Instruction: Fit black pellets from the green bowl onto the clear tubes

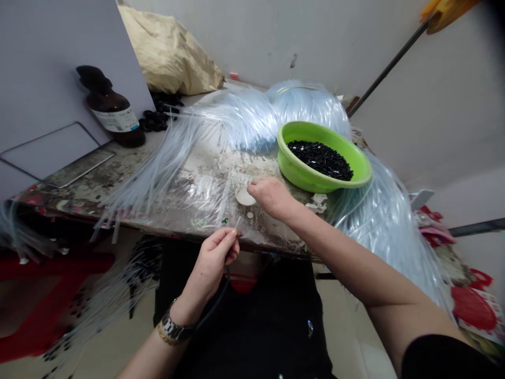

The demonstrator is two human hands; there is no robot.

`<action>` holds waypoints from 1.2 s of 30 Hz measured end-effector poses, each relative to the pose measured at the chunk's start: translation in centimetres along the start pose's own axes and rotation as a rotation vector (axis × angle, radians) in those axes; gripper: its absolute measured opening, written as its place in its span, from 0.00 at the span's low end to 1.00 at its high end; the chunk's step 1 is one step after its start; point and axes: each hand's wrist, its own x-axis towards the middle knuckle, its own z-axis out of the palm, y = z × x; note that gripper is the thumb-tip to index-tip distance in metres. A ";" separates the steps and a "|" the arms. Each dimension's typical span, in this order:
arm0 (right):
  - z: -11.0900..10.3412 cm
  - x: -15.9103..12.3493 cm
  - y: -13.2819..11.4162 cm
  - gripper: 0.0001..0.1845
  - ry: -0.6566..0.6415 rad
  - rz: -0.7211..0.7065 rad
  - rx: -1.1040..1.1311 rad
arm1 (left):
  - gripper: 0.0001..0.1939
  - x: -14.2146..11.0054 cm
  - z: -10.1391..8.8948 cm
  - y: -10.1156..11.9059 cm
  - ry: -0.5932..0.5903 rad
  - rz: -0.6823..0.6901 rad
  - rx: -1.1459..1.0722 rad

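My left hand (215, 260) is closed in a pinch in front of the table's near edge. A short clear tip of a thin tube (238, 223) pokes up past the thumb, and a dark hose (221, 295) hangs below the same hand; whether the two are joined is hidden. Over a small white dish (245, 197) on the table, my right hand (271, 197) has its fingertips pressed together at the rim. Anything between them is too small to make out. Just beyond it stands a green basin (303, 181) holding many short black pieces (321, 159).
Bundles of clear tubes (252, 116) lie across the back, with more tubes (379, 210) draping down at right. A brown bottle (114, 113) and a wire frame (59, 185) stand left. A cream sack (173, 52) rests behind; a red stool (51, 305) is below.
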 end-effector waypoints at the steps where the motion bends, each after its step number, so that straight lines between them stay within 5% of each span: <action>1: 0.0 -0.1 -0.1 0.12 -0.006 -0.006 0.005 | 0.14 0.0 0.0 0.0 0.000 0.000 0.000; 7: -1.1 -1.3 -0.1 0.11 0.076 0.046 0.161 | 0.14 0.0 -0.2 0.1 0.027 0.021 0.022; 13: -1.7 -3.6 -0.3 0.11 0.527 0.092 0.489 | 0.15 0.2 -0.3 -0.1 0.015 0.061 0.071; 18: -0.3 -4.8 -1.0 0.10 0.273 0.093 0.411 | 0.15 -0.1 0.0 0.2 -0.007 0.082 0.123; 24: -0.9 -7.1 -1.9 0.04 0.490 0.114 0.915 | 0.13 -0.5 0.6 0.4 -0.012 0.145 0.153; 36: -1.6 -9.5 -3.2 0.04 0.419 0.163 1.148 | 0.08 -0.8 1.1 0.2 -0.060 0.151 0.164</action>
